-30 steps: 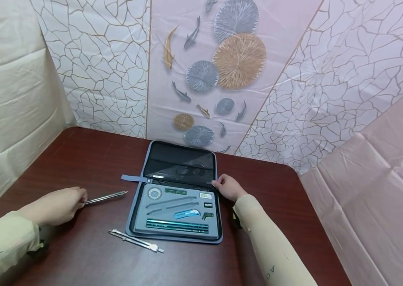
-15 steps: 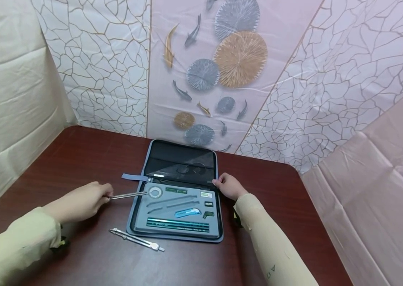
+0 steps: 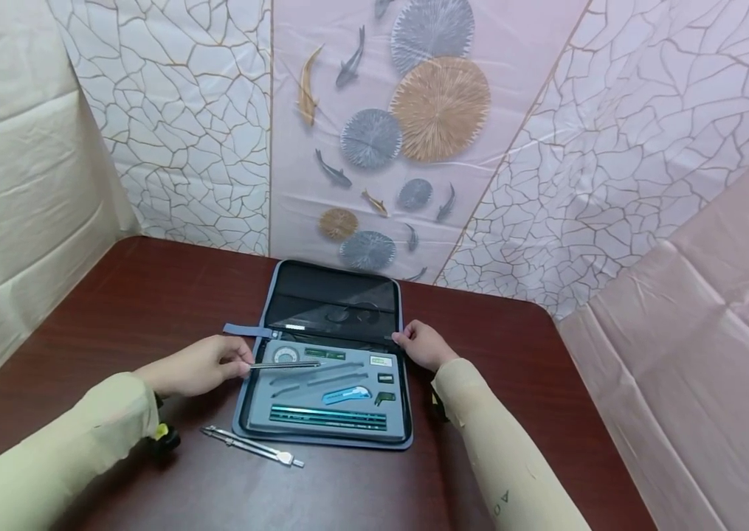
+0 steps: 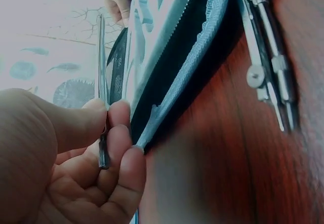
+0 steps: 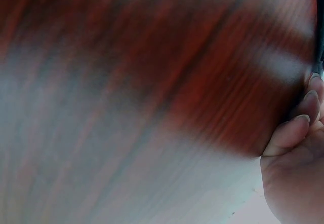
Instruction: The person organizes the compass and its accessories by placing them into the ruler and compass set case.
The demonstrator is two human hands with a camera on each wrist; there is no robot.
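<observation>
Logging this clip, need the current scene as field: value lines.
left hand: pinches slim metal tool over gray tray
right hand: holds right edge of case near hinge
case state: open, on table
tray contents: include blue cutter, green pencils
outside case: metal compass, on table near case's front-left corner

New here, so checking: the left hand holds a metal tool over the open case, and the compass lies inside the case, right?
No, the compass lies on the table outside the open case, as the head view shows; the left hand does hold the metal tool.
</observation>
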